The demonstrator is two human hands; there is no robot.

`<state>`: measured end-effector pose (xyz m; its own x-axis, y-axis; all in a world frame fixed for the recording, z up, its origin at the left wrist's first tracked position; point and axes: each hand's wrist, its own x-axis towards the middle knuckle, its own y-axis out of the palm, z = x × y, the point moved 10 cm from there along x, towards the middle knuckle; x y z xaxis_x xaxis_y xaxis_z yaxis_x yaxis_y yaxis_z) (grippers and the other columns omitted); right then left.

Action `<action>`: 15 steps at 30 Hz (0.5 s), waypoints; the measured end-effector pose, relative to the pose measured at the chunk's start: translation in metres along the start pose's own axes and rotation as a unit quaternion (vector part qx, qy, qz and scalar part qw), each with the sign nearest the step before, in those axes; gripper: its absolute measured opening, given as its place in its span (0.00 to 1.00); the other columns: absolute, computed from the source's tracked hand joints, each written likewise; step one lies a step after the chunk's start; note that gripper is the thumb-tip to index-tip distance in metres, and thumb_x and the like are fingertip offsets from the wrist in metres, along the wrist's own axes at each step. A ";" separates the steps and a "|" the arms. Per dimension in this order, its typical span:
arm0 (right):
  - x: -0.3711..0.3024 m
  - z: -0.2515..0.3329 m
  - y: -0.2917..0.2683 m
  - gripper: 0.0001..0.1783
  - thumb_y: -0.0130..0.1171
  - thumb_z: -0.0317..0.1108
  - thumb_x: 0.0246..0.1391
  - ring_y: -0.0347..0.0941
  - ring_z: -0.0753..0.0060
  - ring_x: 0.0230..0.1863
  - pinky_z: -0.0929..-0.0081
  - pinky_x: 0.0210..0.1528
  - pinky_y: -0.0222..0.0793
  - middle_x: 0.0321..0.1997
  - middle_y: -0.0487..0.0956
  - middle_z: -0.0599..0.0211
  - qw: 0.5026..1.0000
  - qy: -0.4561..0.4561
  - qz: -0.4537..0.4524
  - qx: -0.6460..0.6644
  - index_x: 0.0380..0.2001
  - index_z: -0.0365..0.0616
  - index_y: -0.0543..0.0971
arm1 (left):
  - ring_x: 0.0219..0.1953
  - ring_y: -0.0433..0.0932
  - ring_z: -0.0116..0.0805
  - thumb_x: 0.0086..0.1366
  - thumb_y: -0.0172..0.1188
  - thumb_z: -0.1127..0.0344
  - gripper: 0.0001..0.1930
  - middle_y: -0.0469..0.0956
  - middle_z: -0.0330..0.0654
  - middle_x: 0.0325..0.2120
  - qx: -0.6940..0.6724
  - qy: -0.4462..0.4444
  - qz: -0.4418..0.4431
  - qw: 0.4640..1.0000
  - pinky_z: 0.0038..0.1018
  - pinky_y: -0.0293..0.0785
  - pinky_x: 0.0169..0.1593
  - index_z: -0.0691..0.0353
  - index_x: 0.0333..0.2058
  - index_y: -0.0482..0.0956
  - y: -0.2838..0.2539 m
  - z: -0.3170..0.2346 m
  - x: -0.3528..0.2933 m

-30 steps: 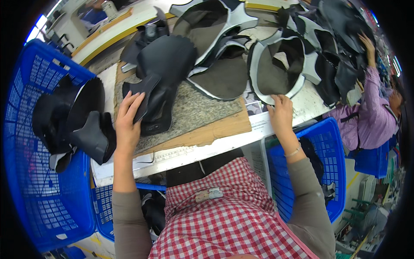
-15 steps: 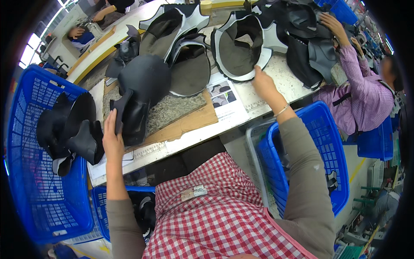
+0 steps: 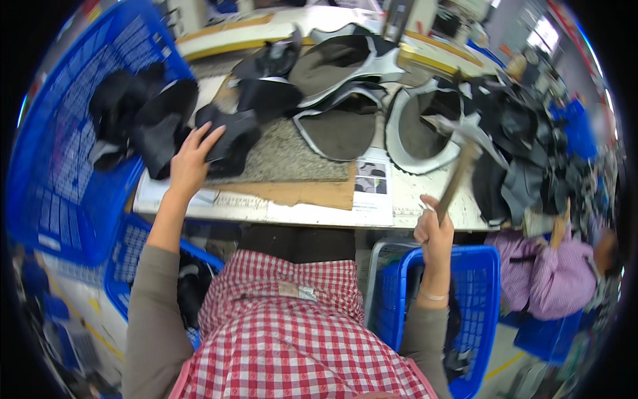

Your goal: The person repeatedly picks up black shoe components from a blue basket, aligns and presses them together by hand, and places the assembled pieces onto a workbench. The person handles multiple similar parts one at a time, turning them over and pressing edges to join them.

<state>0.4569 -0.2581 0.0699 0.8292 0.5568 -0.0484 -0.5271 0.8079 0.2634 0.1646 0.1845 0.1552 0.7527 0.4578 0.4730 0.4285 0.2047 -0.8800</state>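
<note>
A hammer (image 3: 458, 174) with a wooden handle stands up from my right hand (image 3: 435, 231), which is closed round the handle's lower end above the table's front edge. Its metal head is blurred by motion in front of a grey-lined shoe upper piece (image 3: 402, 143) with a white rim. My left hand (image 3: 190, 161) lies with fingers spread on a black shoe upper piece (image 3: 236, 136). That piece rests on a speckled stone slab (image 3: 286, 154), itself on a wooden board (image 3: 312, 193). More grey-lined upper pieces (image 3: 342, 130) lie beyond the slab.
A large blue basket (image 3: 66, 193) with black pieces stands at the left, another blue basket (image 3: 484, 299) below the table at the right. Black pieces (image 3: 525, 179) are heaped at the table's right. A printed sheet (image 3: 377, 199) lies beside the board. A co-worker (image 3: 555, 276) sits at the right.
My right hand has left the white-rimmed piece and now grips a hammer. My left hand stays on the black piece, now with fingers spread over it. The view has turned.
</note>
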 end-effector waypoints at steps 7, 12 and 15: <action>-0.040 0.075 0.010 0.13 0.45 0.41 0.81 0.49 0.89 0.19 0.85 0.19 0.49 0.24 0.57 0.80 0.988 -0.154 -0.022 0.021 0.54 0.44 0.67 | 0.71 0.67 0.55 0.54 0.63 0.86 0.45 0.70 0.44 0.68 -0.113 -0.005 0.003 0.994 0.44 0.71 0.70 0.37 0.69 0.74 0.009 0.012 0.011; -0.032 0.036 0.095 0.06 0.50 0.31 0.75 0.61 0.86 0.25 0.84 0.27 0.60 0.27 0.67 0.78 0.977 -0.071 0.087 -0.181 0.50 0.42 0.71 | 0.58 0.78 0.52 0.68 0.68 0.67 0.29 0.79 0.44 0.55 -0.228 0.037 0.078 0.970 0.40 0.75 0.63 0.38 0.66 0.77 0.022 0.022 0.033; -0.012 0.001 0.171 0.12 0.59 0.36 0.72 0.74 0.58 0.30 0.61 0.36 0.72 0.30 0.78 0.51 0.859 -0.062 0.158 -0.483 0.45 0.37 0.75 | 0.52 0.80 0.51 0.74 0.63 0.58 0.23 0.80 0.44 0.51 -0.247 0.031 0.130 0.960 0.39 0.76 0.58 0.36 0.66 0.78 0.036 0.035 0.046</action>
<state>0.3574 -0.1267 0.1168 0.5978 0.8016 -0.0035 -0.5886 0.4361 -0.6807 0.1976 0.2430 0.1439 0.8882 0.3827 0.2543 0.3946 -0.3513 -0.8490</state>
